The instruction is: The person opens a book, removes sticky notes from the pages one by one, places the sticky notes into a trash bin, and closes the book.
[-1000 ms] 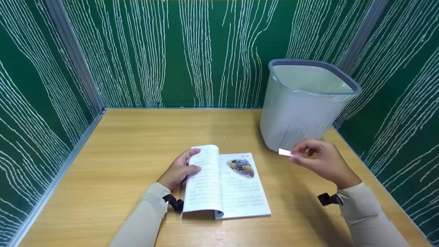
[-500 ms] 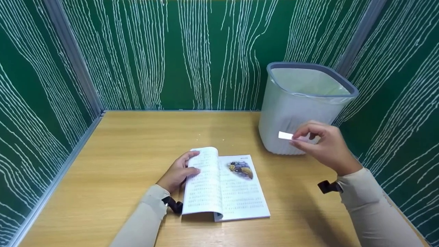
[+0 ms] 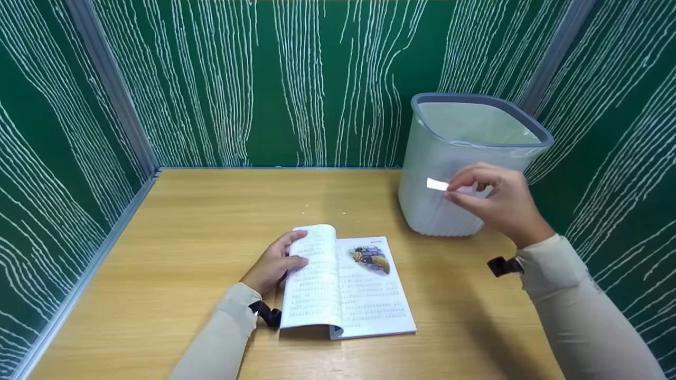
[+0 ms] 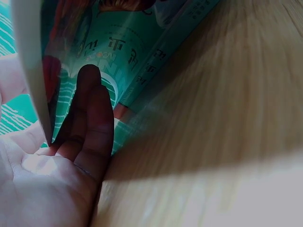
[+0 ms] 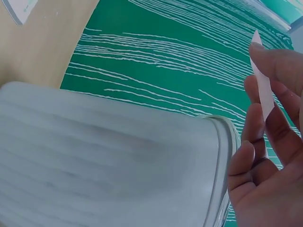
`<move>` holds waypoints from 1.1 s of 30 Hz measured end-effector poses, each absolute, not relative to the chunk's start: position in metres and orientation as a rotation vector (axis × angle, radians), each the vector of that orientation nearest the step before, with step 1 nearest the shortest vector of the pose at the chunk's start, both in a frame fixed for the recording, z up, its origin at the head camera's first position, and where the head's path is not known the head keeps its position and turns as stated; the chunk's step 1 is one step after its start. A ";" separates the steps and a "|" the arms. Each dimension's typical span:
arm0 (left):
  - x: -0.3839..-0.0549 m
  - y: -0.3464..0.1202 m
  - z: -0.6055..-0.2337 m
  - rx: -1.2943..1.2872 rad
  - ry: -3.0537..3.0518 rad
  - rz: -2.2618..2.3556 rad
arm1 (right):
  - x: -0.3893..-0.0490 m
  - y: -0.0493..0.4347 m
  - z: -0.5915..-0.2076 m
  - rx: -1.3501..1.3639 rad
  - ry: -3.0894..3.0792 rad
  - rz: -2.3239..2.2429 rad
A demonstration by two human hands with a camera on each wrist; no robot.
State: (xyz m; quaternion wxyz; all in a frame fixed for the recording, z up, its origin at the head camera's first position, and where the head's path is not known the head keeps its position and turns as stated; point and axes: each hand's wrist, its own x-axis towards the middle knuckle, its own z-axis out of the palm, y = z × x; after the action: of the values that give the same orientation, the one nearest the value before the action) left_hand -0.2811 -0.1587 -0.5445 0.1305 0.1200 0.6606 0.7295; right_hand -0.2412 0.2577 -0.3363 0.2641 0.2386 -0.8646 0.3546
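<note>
An open book [image 3: 372,298] lies on the table, its right page bearing a small picture above the text. My left hand [image 3: 269,266] grips its raised left side, thumb on the page and the other fingers behind the green cover [image 4: 118,52]. Between thumb and fingertips my right hand [image 3: 499,203] pinches a white paper strip [image 3: 437,184]. In the head view this hand overlaps the front of the waste bin [image 3: 435,211]. The right wrist view shows the strip [image 5: 263,87] on edge, near the bin's rim [image 5: 222,142].
The bin has a grey rim [image 3: 533,119] and a thin liner bag inside, and it stands at the table's back right corner. Tiny white bits [image 3: 344,213] lie on the wooden table [image 3: 211,211] behind the book. Green walls [image 3: 274,79] with white lines enclose three sides.
My right hand has risen with the paper strip, from beside the bin's foot to about halfway up its front. The left hand and the book have stayed in place.
</note>
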 end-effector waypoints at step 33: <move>-0.284 -0.158 -0.548 0.372 1.864 2.162 | -0.298 0.253 -0.293 0.479 -2.380 0.853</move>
State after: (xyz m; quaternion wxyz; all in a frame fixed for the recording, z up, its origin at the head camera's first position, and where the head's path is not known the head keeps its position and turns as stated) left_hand -0.2841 -0.1584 -0.5478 0.1310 0.1280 0.6420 0.7445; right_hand -0.2978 0.2534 -0.2929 0.2802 0.1788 -0.8879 0.3181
